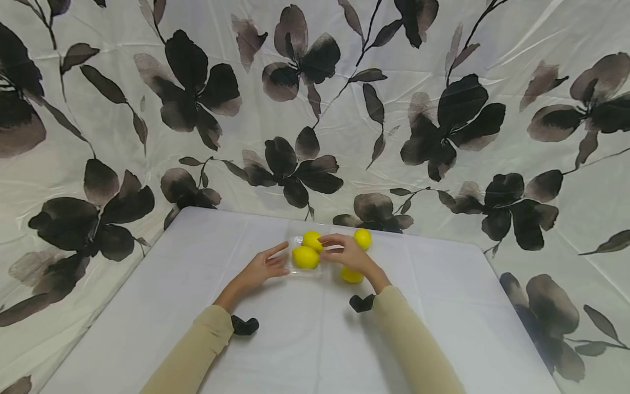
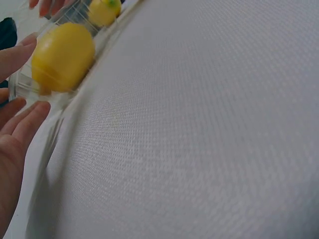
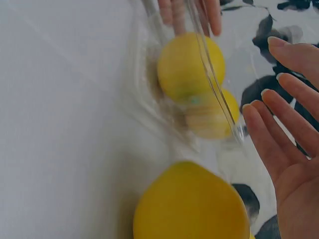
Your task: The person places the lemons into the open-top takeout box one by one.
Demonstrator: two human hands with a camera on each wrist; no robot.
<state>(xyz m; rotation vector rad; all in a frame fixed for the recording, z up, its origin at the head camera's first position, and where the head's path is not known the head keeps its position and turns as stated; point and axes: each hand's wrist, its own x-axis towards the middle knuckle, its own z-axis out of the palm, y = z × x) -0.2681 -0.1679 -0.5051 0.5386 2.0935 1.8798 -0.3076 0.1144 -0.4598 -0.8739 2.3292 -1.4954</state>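
My left hand (image 1: 264, 268) and right hand (image 1: 350, 256), fingers apart and holding nothing, flank the clear plastic box (image 1: 306, 272) just below the frame's centre, two oval yellow lemons (image 1: 305, 257) inside; midway through filling, I likely need to grasp a loose yellow lemon (image 1: 362, 239) right of it.

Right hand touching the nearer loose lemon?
Apart. The right wrist view shows floral backdrop between the right hand and the nearer loose lemon.
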